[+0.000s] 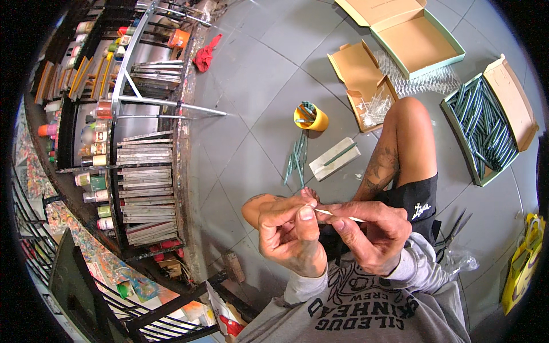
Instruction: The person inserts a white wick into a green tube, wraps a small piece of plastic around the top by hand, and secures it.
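In the head view, the only one, pinches a thin pale stick [350, 218] above the lap: presses thumb and forefinger of the left hand [294, 237] together at one end, and closes thumb and forefinger of the right hand [372, 234] on it farther along. Cannot tell the exact contact at the hidden tip. Seems, by judgement, partway through handling this one piece, not yet set down. On the floor ahead, includes a paper slip [329, 170] bearing one green stick [341, 154], then loose sticks [296, 160] just beside, then a yellow cup [321, 119] holding several more. Off to the right, includes an open box [514, 106] filled with a large pile [486, 123] of similar sticks, and nearer the middle, a small carton [350, 62] with clear pieces [376, 107] inside. Suggests work under way, perhaps with much left; cannot tell finished sticks from untouched ones, nor any count done.
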A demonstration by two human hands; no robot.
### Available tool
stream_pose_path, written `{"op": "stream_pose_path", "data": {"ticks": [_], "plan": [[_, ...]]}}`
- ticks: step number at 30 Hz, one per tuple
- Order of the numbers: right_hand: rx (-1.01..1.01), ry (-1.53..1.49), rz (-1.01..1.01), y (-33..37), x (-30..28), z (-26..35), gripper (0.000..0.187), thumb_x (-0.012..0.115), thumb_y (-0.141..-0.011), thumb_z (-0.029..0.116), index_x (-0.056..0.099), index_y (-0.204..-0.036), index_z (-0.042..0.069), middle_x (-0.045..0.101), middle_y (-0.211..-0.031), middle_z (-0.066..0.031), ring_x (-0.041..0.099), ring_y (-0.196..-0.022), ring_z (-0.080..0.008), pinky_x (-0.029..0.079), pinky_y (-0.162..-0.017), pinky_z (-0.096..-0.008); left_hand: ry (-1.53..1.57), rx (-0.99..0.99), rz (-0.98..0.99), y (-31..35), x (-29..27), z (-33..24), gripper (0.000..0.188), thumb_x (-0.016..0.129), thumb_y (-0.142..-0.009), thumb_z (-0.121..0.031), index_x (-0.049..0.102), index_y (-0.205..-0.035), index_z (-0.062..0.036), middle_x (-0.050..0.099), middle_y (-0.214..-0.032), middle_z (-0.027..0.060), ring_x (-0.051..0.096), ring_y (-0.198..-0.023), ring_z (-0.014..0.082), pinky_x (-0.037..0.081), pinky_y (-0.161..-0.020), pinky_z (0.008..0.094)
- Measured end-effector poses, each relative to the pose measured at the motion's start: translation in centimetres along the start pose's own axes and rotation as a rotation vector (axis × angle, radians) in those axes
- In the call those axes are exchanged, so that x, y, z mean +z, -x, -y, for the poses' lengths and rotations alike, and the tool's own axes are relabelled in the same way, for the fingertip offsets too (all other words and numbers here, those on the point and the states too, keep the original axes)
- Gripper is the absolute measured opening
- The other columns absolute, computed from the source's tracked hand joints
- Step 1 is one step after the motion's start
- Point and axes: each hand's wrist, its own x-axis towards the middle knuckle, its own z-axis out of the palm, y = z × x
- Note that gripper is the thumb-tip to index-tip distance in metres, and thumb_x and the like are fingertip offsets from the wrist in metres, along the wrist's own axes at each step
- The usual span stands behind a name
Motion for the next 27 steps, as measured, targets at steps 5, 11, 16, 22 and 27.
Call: {"op": "stream_pose_path", "data": {"ticks": [5, 11, 16, 22, 27], "plan": [[-0.051, 0.047, -0.015, -0.20, 0.45, 0.02, 0.013, 0.071, -0.083, -0.003, 0.069, -0.096, -0.007, 0.075, -0.090, -0.0156, 0.075, -0.081, -0.0217, 0.057, -0.084, -0.0348, 0.000, -0.020, -0.020, -0.07, 0.14, -0.21, 0.017, 0.069, -0.090, -0.015, 0.058, -0.086, -0.0024, 0.063, -0.086, 0.0103, 0.059, -0.071, 0.0142, 0.050, -0.062, 0.0290], [-0.032, 0.056, -0.011, -0.18, 0.55, 0.11, 0.014, 0.069, -0.082, -0.004, 0.070, -0.096, -0.007, 0.075, -0.092, -0.0142, 0.075, -0.083, -0.0220, 0.056, -0.093, -0.0398, 0.015, 0.009, -0.009, -0.14, -0.04, 0.18, 0.016, 0.067, -0.090, -0.013, 0.057, -0.086, -0.0012, 0.062, -0.085, 0.0110, 0.059, -0.070, 0.0151, 0.051, -0.059, 0.0291], [-0.113, 0.093, -0.025, -0.55, 0.68, -0.11, 0.011, 0.072, -0.082, -0.005, 0.068, -0.092, -0.008, 0.074, -0.083, -0.0179, 0.074, -0.072, -0.0208, 0.059, -0.064, -0.0275, 0.010, 0.001, -0.017, -0.10, -0.03, 0.09, 0.016, 0.067, -0.090, -0.012, 0.057, -0.085, -0.0010, 0.062, -0.084, 0.0108, 0.059, -0.071, 0.0154, 0.051, -0.060, 0.0297], [-0.103, 0.071, -0.010, -0.62, 0.76, -0.10, 0.010, 0.071, -0.083, -0.006, 0.068, -0.092, -0.009, 0.074, -0.082, -0.0183, 0.074, -0.072, -0.0212, 0.059, -0.065, -0.0283, 0.100, 0.041, -0.008, -0.22, -0.34, 0.54, 0.016, 0.069, -0.089, -0.006, 0.055, -0.090, 0.0014, 0.064, -0.085, 0.0159, 0.063, -0.067, 0.0166, 0.055, -0.061, 0.0299], [-0.030, 0.049, -0.021, -0.36, 0.85, 0.00, 0.011, 0.070, -0.082, -0.004, 0.070, -0.093, -0.006, 0.075, -0.087, -0.0149, 0.075, -0.079, -0.0219, 0.058, -0.083, -0.0360, 0.167, 0.022, -0.003, -0.22, -0.40, 0.55, 0.018, 0.070, -0.089, -0.003, 0.054, -0.093, 0.0025, 0.065, -0.086, 0.0184, 0.066, -0.066, 0.0171, 0.058, -0.062, 0.0309]]}}
